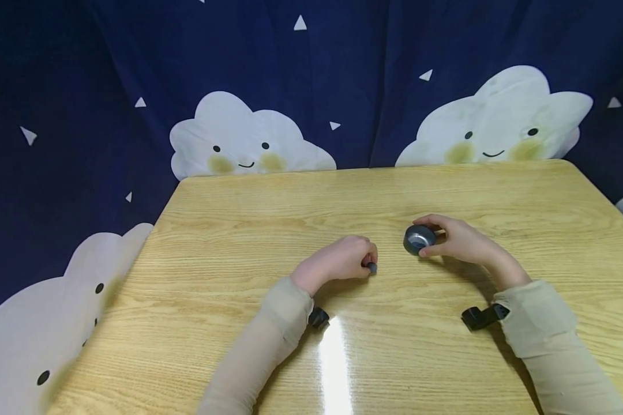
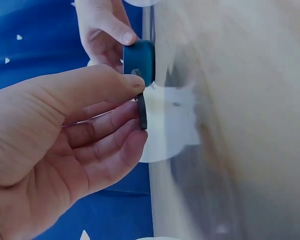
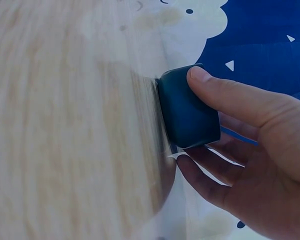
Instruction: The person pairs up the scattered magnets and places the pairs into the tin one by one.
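My right hand [image 1: 459,239] holds a small round metal tin [image 1: 419,239], dark blue-grey outside and shiny silver inside. Its open top faces up toward the head camera. In the right wrist view the thumb presses one side of the tin [image 3: 190,110] and fingers lie at the opposite side; its base is at or very near the tabletop. To the left, my left hand [image 1: 345,258] pinches a thin dark disc, apparently a lid [image 2: 142,112], seen edge-on between thumb and fingers. In the head view the curled fingers hide most of this lid [image 1: 372,268]. Hands and objects are apart.
Both hands work over a light wood-grain table [image 1: 213,230] with a bright reflection near its front. A dark blue curtain [image 1: 353,69] with white clouds and triangles hangs behind and left. Black wrist cameras, one a black device [image 1: 480,317], sit below the sleeves.
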A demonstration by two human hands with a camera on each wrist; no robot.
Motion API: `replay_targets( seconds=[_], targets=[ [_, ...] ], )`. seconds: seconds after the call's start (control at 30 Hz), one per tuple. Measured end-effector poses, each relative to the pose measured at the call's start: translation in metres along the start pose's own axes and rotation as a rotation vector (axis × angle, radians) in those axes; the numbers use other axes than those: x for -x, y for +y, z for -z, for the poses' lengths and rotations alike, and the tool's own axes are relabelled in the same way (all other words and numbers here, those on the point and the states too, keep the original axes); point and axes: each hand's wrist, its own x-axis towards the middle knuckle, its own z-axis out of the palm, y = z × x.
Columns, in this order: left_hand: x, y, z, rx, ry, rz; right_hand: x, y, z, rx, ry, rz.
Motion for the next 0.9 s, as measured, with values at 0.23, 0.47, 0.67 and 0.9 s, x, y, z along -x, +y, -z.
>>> replay_targets(
  seconds=[0.23, 0.47, 0.67, 0.9],
  targets=[
    [-0.014, 0.003, 0.004, -0.006, -0.011, -0.016, 0.001, 0.0, 0.0, -0.002, 0.004, 0.003],
    [-0.026, 0.004, 0.006, 0.008, 0.004, -0.019, 0.0, 0.001, 0.0, -0.001, 0.008, 0.008],
    [-0.034, 0.009, 0.01, 0.069, 0.045, -0.028, 0.0, 0.0, 0.0, 0.012, 0.012, 0.012],
    [-0.044, 0.013, 0.012, 0.095, 0.077, -0.046, 0.001, -0.002, 0.001, -0.014, -0.001, -0.002]
  ],
)
